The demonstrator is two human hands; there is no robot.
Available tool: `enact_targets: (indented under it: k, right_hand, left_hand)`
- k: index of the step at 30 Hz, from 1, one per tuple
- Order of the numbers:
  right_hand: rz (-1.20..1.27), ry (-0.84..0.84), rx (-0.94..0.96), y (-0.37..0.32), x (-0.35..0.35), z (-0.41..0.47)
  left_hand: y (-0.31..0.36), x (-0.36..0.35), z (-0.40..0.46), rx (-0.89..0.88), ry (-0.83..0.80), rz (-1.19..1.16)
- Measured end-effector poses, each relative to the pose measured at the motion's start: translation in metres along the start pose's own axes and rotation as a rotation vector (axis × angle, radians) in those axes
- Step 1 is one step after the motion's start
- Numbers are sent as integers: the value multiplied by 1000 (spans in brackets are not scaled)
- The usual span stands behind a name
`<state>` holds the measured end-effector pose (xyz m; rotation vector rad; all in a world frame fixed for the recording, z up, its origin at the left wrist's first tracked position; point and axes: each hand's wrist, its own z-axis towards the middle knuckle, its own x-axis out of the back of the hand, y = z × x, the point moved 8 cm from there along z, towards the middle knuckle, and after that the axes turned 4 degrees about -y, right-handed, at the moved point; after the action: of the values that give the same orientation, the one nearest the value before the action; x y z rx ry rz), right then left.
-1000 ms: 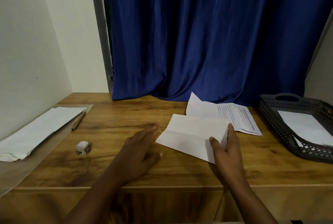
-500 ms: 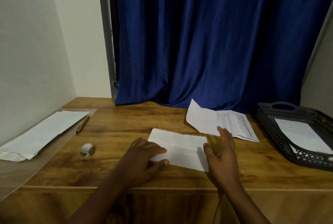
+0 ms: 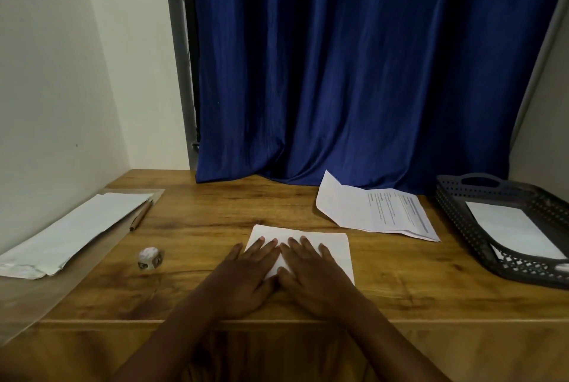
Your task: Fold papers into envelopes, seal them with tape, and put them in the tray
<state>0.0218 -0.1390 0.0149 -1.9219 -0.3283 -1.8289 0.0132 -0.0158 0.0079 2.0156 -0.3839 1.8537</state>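
White folded paper [image 3: 323, 246] lies flat on the wooden table [image 3: 215, 215], close to its near edge and roughly in the middle of my view. I have both hands on it, side by side and touching at the thumbs. My left hand [image 3: 249, 277] covers the paper's left part, its outer fingers reaching past the paper's edge onto the wood; my right hand [image 3: 311, 277] lies across the centre. As for the grip, both hands are spread flat with straight fingers, pressing down on the sheet and holding nothing.

Behind and to the right I see a printed sheet [image 3: 388, 212], partly folded, one corner lifted off the table, well apart from the paper under my hands. At the far right stands a dark perforated tray [image 3: 455, 215] with a white envelope [image 3: 508, 231] lying inside it.

On the left a stack of white envelopes [image 3: 77, 227] rests along the table's edge, a pencil [image 3: 141, 215] just beside it. A small roll of tape [image 3: 149, 258] sits between that stack and my left hand. A blue curtain [image 3: 354, 67] hangs behind the table.
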Motion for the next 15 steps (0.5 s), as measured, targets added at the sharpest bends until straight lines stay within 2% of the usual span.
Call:
enact_targets:
  k: [3, 8, 12, 15]
  right_hand:
    - [17, -61, -48, 15, -10, 2]
    - [27, -42, -224, 68, 0, -7]
    - [70, 25, -274, 88, 7, -16]
    - [202, 169, -230, 83, 20, -28]
  left_hand:
    - [-3, -4, 4, 5, 3, 35]
    - [-4, -5, 5, 4, -11, 20]
    - [-5, -3, 3, 27, -22, -21]
    - [-4, 3, -3, 47, 11, -106]
